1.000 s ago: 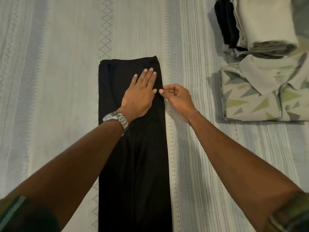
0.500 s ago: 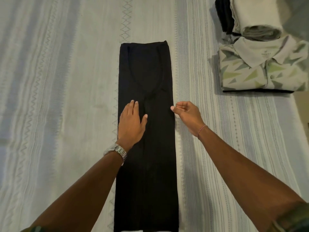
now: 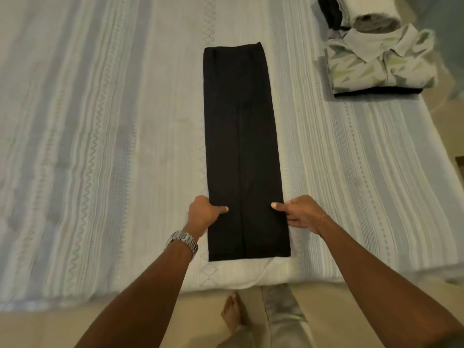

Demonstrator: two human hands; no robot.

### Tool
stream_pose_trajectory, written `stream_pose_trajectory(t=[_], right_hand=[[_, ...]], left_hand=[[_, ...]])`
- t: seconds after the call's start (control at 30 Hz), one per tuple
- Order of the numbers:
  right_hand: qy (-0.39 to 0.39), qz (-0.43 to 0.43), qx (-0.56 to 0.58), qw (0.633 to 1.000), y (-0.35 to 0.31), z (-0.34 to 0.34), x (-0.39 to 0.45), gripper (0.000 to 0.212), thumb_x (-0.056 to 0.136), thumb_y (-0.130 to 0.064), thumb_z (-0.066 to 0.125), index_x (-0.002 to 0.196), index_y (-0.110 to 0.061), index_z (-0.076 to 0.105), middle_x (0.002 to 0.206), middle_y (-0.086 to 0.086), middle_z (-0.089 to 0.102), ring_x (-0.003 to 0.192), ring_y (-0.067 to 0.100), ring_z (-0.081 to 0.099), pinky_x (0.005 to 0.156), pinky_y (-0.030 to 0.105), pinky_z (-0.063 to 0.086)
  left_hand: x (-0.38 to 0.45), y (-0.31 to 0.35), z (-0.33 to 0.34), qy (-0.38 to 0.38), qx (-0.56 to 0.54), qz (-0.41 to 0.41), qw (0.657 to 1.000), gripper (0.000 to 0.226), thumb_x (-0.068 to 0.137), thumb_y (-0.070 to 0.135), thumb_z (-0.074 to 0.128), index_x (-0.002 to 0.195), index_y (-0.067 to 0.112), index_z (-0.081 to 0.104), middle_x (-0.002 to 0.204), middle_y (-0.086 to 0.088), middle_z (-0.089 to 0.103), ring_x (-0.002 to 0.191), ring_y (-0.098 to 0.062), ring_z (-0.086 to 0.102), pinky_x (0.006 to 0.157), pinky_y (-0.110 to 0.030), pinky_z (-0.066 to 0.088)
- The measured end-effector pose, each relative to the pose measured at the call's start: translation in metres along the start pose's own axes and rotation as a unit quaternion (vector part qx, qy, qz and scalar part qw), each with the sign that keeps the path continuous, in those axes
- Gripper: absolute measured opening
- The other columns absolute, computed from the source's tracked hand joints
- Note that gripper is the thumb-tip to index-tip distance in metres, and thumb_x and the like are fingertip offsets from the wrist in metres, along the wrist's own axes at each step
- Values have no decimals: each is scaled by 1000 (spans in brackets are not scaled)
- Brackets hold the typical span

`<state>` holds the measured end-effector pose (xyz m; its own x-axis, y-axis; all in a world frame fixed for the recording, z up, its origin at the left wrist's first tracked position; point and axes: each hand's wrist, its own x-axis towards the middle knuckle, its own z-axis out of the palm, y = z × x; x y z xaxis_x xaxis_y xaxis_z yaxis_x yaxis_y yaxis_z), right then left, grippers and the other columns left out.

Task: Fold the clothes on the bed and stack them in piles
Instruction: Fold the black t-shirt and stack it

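A black garment (image 3: 241, 136), folded into a long narrow strip, lies lengthwise on the striped bed cover (image 3: 100, 146). Its near end reaches almost to the bed's front edge. My left hand (image 3: 204, 213) grips the strip's left edge near that end, thumb on top of the cloth. At the same height my right hand (image 3: 300, 213) grips the right edge, its thumb also on top. A pile with a folded patterned polo shirt (image 3: 376, 64) on top sits at the far right. Behind that pile is a stack of folded white, grey and black clothes (image 3: 364, 13).
The bed's front edge (image 3: 150, 295) runs across the lower part of the view, with beige floor below it. My bare foot (image 3: 232, 315) and a trouser leg show on the floor. The bed's right edge lies just past the piles.
Both hands slid down the black strip from its upper half to its near end and took hold of its two side edges. The view pulled back, showing the bed's front edge.
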<state>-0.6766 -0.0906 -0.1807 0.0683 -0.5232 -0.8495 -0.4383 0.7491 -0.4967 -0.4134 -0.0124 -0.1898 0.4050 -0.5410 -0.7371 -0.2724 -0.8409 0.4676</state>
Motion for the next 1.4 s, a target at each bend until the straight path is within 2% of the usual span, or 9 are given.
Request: stream_pose_trajectory(t=[0.23, 0.43, 0.7, 0.87, 0.97, 1.07, 1.2, 1.33, 1.4], right_hand=[[-36, 20, 18, 999, 62, 19, -61, 38, 79, -18, 88, 99, 7, 69, 98, 14, 77, 89, 25, 76, 70, 35, 64], [-8, -15, 60, 998, 98, 35, -74, 28, 88, -17, 80, 106, 2, 72, 100, 11, 78, 85, 23, 78, 85, 39, 62], [43, -48, 24, 998, 138, 42, -99, 27, 89, -17, 79, 100, -2, 61, 96, 11, 77, 75, 26, 78, 86, 52, 61], [63, -167, -63, 982, 139, 37, -108, 36, 94, -23, 73, 117, -34, 47, 87, 3, 76, 68, 19, 77, 73, 38, 62], [32, -198, -71, 977, 143, 33, -113, 24, 97, -17, 69, 114, -32, 61, 93, 8, 76, 71, 20, 77, 74, 40, 63], [22, -209, -74, 975, 138, 31, -115, 10, 98, -15, 66, 102, -22, 73, 103, 8, 75, 75, 21, 77, 72, 39, 63], [-1, -184, -55, 981, 119, 24, -119, 12, 99, -18, 66, 98, -14, 76, 97, 6, 78, 80, 21, 77, 77, 36, 63], [-54, -152, -12, 987, 91, 13, -130, 27, 102, -28, 60, 103, -7, 77, 75, -3, 75, 87, 25, 76, 87, 38, 61], [-82, -139, 28, 987, 75, 5, -126, 33, 101, -33, 60, 106, -5, 76, 90, 7, 78, 90, 28, 75, 86, 37, 60]], left_hand=[[-64, -65, 11, -150, -196, -72, 966, 41, 77, 8, 87, 111, -3, 66, 105, -13, 74, 90, -24, 72, 61, -29, 60], [-78, -90, 23, -139, -293, -62, 944, 41, 78, 5, 85, 114, -5, 66, 113, -17, 72, 100, -30, 72, 72, -38, 63], [-107, -120, 29, -146, -278, -69, 947, 36, 85, 7, 80, 112, -9, 63, 109, -24, 72, 86, -38, 76, 72, -41, 64], [-109, -123, 33, -43, -234, -32, 971, 24, 92, 15, 75, 98, -4, 62, 107, -21, 71, 84, -33, 75, 71, -44, 64], [-118, -128, 38, 24, -193, 13, 981, 26, 94, 11, 71, 109, 5, 51, 109, -20, 65, 87, -29, 72, 70, -46, 64], [-125, -128, 33, 68, -150, 115, 980, 46, 96, 9, 67, 132, 25, 43, 77, -10, 64, 69, -22, 69, 64, -39, 64], [-125, -104, 17, -11, -179, 78, 981, 16, 95, 9, 68, 110, 12, 74, 101, -13, 72, 76, -23, 72, 64, -41, 64], [-123, -80, -9, -102, -254, 8, 962, 16, 93, 8, 71, 104, -4, 74, 103, -23, 74, 83, -30, 77, 69, -35, 64], [-117, -63, -22, -135, -281, -8, 950, 22, 94, 10, 70, 108, -7, 71, 102, -24, 75, 87, -33, 76, 71, -35, 64]])
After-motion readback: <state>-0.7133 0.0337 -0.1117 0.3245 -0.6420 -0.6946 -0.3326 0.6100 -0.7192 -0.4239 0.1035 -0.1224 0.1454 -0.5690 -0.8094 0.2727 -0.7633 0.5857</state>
